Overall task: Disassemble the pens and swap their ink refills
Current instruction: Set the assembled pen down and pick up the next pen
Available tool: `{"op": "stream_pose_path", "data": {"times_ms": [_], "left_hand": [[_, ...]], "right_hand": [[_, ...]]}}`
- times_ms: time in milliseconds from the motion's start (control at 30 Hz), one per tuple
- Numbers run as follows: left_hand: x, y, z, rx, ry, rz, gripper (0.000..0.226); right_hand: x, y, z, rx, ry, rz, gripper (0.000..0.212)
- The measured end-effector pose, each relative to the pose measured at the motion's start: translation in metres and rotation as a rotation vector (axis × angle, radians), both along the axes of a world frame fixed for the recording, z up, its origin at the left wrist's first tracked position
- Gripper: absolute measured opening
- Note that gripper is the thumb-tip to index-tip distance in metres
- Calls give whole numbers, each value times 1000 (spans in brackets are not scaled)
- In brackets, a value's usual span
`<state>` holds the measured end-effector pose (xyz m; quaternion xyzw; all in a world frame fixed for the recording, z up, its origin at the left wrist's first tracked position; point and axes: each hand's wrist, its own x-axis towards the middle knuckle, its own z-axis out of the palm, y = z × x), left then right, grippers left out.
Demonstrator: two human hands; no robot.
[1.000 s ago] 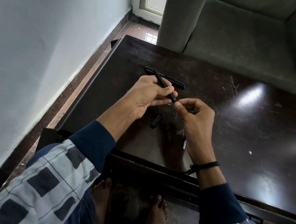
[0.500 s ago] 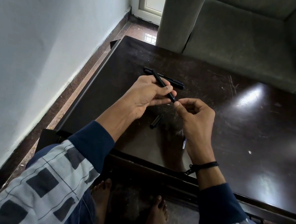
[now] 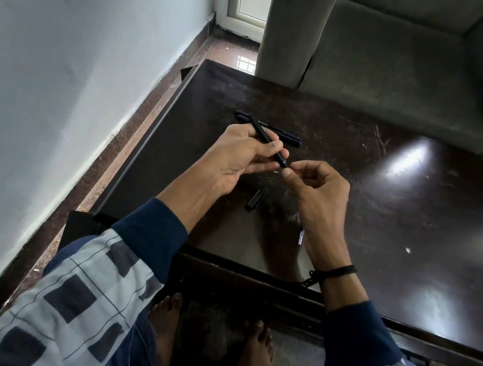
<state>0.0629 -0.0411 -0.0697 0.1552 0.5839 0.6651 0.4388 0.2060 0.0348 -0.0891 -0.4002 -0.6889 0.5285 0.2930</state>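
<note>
The left hand (image 3: 237, 158) holds one black pen (image 3: 267, 142) above the desk (image 3: 419, 211). Its grip is curled round the barrel, with the thumb laid along it and the near end sticking out toward the right hand (image 3: 318, 191). Held this way, the barrel is steadied while the working end is left free. The right hand's grip is narrow, thumb and forefinger closed on that near end. They seem to pinch the tip to unscrew it or draw out the ink, though the part between them is too small to make out.

A second pen (image 3: 286, 133) lies whole on the desk just beyond the left hand, crosswise and waiting its turn. A short black piece (image 3: 256, 199), probably a cap, lies on the desk below and between the two hands. A thin pale refill (image 3: 300, 236), as I judge it, shows beside the right wrist, mostly hidden by it.

Both loose parts lie fairly close to the near edge, so a careless wrist could roll them off. The desk's left edge runs close along the wall (image 3: 63, 59), so there is little room there. To the right the dark top offers wide room for laying parts out, and the sofa (image 3: 410, 67) closes the far side.
</note>
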Motion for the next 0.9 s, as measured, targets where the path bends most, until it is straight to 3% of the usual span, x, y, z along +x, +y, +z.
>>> {"op": "stream_pose_path", "data": {"times_ms": [100, 433, 633, 900], "left_hand": [[0, 0, 1, -1, -5, 0, 14], [0, 0, 1, -16, -1, 5, 13], [0, 0, 2, -13, 0, 3, 15], [1, 1, 2, -18, 4, 6, 13]], "right_hand": [[0, -1, -1, -6, 16, 10, 17], [0, -1, 0, -29, 6, -8, 3], [0, -1, -3, -9, 13, 9, 19], [-3, -2, -2, -78, 19, 5, 8]]}}
